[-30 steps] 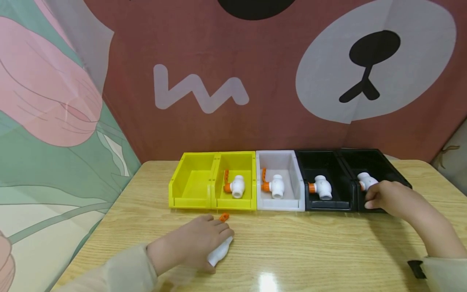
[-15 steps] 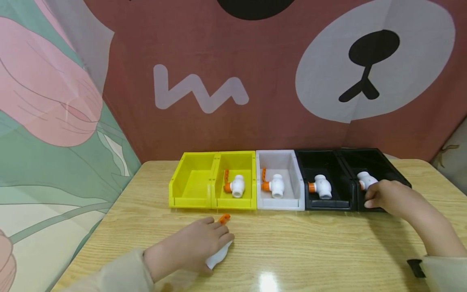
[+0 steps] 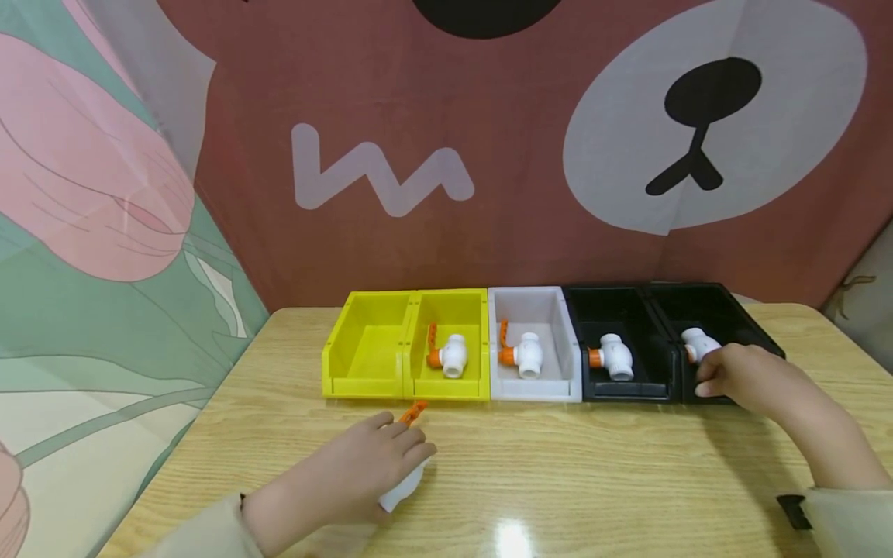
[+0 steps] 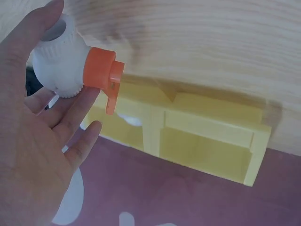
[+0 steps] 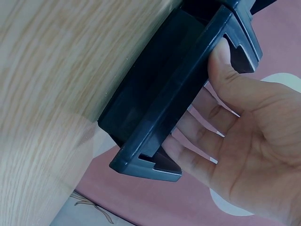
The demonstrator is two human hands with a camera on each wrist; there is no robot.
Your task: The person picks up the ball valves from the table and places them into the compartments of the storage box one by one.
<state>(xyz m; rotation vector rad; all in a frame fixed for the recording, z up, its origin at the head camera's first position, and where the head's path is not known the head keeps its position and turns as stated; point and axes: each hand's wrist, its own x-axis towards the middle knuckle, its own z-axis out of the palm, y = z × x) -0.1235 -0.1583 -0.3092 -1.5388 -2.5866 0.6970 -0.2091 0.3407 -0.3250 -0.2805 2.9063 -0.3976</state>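
Observation:
My left hand [image 3: 356,469] holds a white ball valve [image 4: 61,66] with an orange handle [image 4: 111,94] over the table, in front of the yellow bins. In the left wrist view the thumb is at its open end and the fingers lie along the other side. My right hand [image 3: 756,387] reaches over the front of the far-right black bin [image 3: 732,310]. Its fingers overlap another white valve [image 3: 698,344] there. In the right wrist view the thumb [image 5: 221,59] lies at the bin's front rim [image 5: 176,89], while the fingertips are hidden behind it; I cannot tell whether they grip the valve.
Five-part row: two yellow bins [image 3: 371,387], a white bin [image 3: 537,391] and two black bins stand along the back. Single valves lie in the right yellow bin [image 3: 455,356], the white bin and the left black bin [image 3: 628,394]. A printed cloth [image 3: 516,240] hangs behind.
My left hand, with the ball valve, has moved slightly left, and the orange handle now shows more beyond the fingers. The right hand has stayed at the black bin.

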